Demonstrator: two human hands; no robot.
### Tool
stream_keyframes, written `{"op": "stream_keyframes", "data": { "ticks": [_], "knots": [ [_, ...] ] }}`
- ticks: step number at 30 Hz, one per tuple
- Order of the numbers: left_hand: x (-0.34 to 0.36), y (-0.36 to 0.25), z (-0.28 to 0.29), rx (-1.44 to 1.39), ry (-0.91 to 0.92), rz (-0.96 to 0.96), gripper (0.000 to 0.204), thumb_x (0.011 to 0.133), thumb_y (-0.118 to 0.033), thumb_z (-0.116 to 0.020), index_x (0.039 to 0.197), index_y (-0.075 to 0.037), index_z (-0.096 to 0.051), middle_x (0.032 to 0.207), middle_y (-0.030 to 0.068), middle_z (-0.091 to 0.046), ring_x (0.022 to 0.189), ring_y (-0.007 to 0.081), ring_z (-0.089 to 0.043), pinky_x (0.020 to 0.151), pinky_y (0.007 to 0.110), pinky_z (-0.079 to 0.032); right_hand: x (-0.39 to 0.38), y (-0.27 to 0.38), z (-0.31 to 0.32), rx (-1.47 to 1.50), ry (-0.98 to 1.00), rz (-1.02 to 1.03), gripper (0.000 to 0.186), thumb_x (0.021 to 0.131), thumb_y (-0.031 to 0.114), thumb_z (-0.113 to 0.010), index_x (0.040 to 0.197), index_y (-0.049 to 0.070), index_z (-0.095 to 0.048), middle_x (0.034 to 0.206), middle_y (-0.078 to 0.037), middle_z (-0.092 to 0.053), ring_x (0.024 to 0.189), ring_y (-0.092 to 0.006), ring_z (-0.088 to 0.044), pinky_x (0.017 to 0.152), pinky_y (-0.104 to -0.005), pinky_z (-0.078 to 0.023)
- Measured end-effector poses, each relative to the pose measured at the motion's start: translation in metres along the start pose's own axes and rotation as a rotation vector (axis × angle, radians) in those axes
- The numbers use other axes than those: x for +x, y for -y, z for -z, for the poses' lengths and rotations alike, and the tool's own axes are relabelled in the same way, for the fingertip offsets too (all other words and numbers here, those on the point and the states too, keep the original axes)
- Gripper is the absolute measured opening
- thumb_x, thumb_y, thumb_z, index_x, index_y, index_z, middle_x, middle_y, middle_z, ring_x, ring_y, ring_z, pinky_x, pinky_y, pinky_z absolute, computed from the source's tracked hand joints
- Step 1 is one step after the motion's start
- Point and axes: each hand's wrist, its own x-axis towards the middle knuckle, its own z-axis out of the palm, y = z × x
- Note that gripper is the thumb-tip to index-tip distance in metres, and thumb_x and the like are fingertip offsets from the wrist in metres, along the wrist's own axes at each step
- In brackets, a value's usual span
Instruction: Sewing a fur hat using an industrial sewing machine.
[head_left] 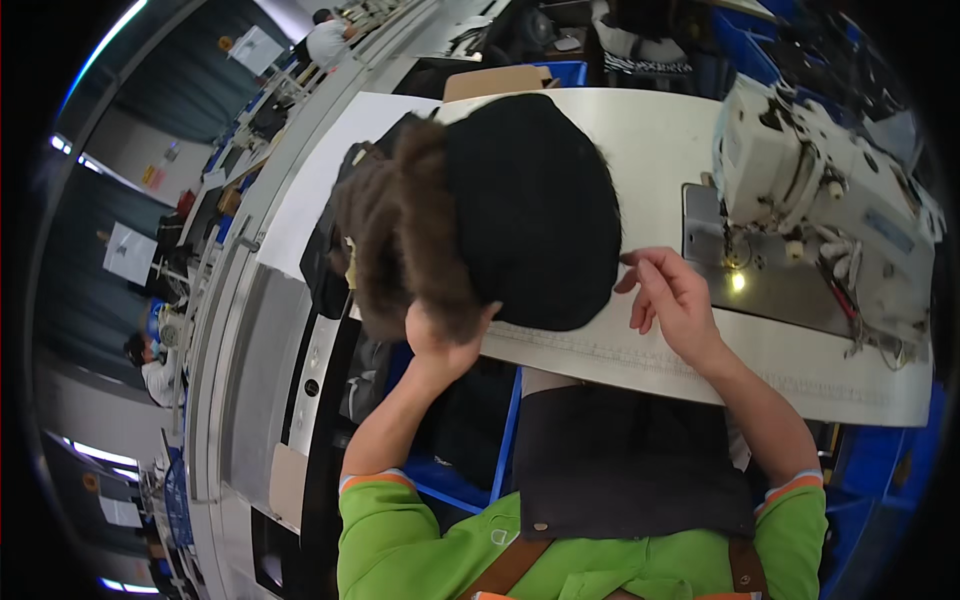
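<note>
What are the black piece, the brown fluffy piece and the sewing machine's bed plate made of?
Black piece: probably cloth; matte, almost no highlights.
Brown fluffy piece: fur or faux fur; dense, soft pile. Can't tell which.
Bed plate: likely metal; smooth, grey, catching the lamp's glow.

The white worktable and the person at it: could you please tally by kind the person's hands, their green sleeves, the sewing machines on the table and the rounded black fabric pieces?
Hands: 2 (left hand, right hand)
Green sleeves: 2
Sewing machine: 1
Rounded black fabric piece: 1
Total: 6
</note>
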Motion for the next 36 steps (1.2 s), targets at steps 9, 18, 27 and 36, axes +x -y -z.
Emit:
{"op": "stream_keyframes", "data": {
  "ticks": [9, 18, 27, 36],
  "knots": [
    [-0.041, -0.03, -0.048, -1.521, 0.363, 0.612, 0.06, 0.103, -0.051, -0.04, 0.133, 0.0, -0.052, 0.122, 0.0084, -0.064, 0.11, 0.0203, -0.061, 0.091, 0.032, -0.051, -0.094, 0.003, 0.047, 0.054, -0.258, -0.076, 0.029, 0.102, 0.021, -0.055, 0.121, 0.0, -0.052, 0.095, -0.005, -0.059, 0.069, -0.0092, -0.059, 0.057, -0.0231, -0.049],
    [-0.003, 0.023, -0.052, -0.103, 0.703, 0.277, 0.043, 0.102, -0.025, -0.05, 0.138, -0.002, -0.047, 0.13, 0.006, -0.058, 0.115, 0.0156, -0.057, 0.095, 0.032, -0.05, -0.087, -0.004, 0.026, 0.147, -0.233, -0.018, 0.02, 0.1, 0.014, -0.057, 0.112, -0.001, -0.053, 0.093, -0.003, -0.061, 0.074, -0.0058, -0.056, 0.066, -0.0235, -0.049],
    [-0.035, -0.02, -0.085, -0.689, 0.627, 0.619, 0.047, 0.103, -0.026, -0.048, 0.143, -0.002, -0.042, 0.138, 0.0065, -0.052, 0.121, 0.015, -0.052, 0.101, 0.03, -0.046, -0.096, -0.007, -0.008, -0.05, -0.2, 0.109, 0.039, 0.093, 0.004, -0.064, 0.13, 0.001, -0.052, 0.097, -0.013, -0.068, 0.087, -0.0178, -0.068, 0.08, -0.0323, -0.053],
    [-0.029, -0.041, -0.098, -1.264, 0.439, 0.982, 0.051, 0.105, -0.027, -0.046, 0.147, -0.002, -0.036, 0.145, 0.007, -0.046, 0.127, 0.0143, -0.048, 0.106, 0.028, -0.042, -0.103, -0.016, 0.014, 0.284, -0.258, -0.035, 0.021, 0.096, 0.008, -0.062, 0.111, 0.002, -0.049, 0.093, -0.003, -0.059, 0.084, -0.0087, -0.058, 0.068, -0.0256, -0.05]
  ]
}}
